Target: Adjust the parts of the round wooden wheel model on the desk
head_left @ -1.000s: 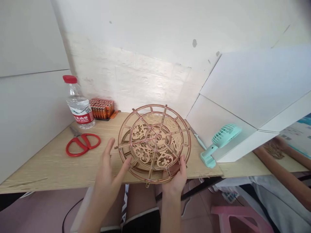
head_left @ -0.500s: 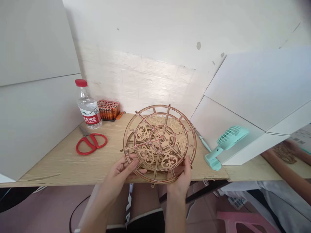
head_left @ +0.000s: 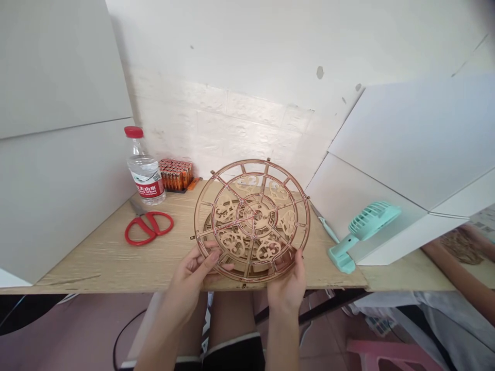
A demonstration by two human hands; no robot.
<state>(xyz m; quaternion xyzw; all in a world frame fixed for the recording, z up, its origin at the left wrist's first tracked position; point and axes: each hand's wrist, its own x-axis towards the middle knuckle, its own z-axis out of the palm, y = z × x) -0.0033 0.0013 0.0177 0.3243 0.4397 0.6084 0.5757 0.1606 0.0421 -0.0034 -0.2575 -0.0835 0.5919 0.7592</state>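
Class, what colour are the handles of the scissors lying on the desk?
The scissor handles are red, shown best in the head view.

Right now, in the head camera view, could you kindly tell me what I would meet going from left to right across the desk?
Red-handled scissors → laser-cut wooden gear wheel → mint-green desk fan → a co-worker's forearm

A whitewashed brick wall (head_left: 240,121) stands at 12 o'clock, between white panels at 9 o'clock (head_left: 58,154) and 3 o'clock (head_left: 410,139). Below the light wood tabletop (head_left: 88,268), a tiled floor (head_left: 320,340) reaches a pink stool (head_left: 386,353) at 5 o'clock.
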